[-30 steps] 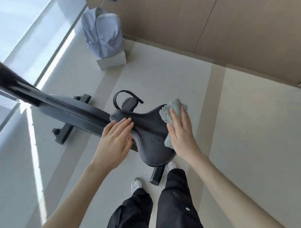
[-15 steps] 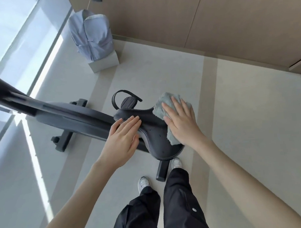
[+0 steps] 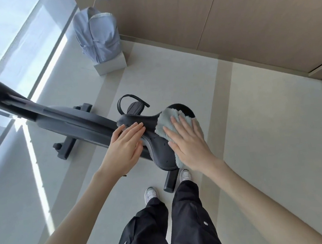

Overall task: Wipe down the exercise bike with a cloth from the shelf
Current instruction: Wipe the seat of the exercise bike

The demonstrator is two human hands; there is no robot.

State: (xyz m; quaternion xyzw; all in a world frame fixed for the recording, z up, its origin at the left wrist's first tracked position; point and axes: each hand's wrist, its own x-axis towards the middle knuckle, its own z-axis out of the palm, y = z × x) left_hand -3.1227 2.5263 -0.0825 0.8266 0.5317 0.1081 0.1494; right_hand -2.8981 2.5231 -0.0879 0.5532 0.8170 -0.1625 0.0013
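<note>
The black exercise bike (image 3: 75, 122) stands on the floor below me, its frame running from upper left to the saddle (image 3: 158, 151) at centre. A fluffy pale blue-grey cloth (image 3: 164, 123) lies on the wide right part of the saddle. My right hand (image 3: 186, 139) presses flat on the cloth with straight, spread fingers. My left hand (image 3: 127, 145) rests flat on the saddle's narrow nose with its fingers straight and together. A pedal with a strap (image 3: 133, 104) shows just beyond the saddle.
A light blue backpack (image 3: 97, 38) sits on a white block (image 3: 111, 66) near the wall at the back. Wood-panelled wall (image 3: 225, 16) runs along the top and right. A large window (image 3: 5, 41) is on the left. My legs and shoes (image 3: 150, 195) stand beside the bike's rear foot (image 3: 170, 180).
My right hand has slid the cloth from the saddle's right edge inward and up across its wide part. My left hand stays on the saddle nose.
</note>
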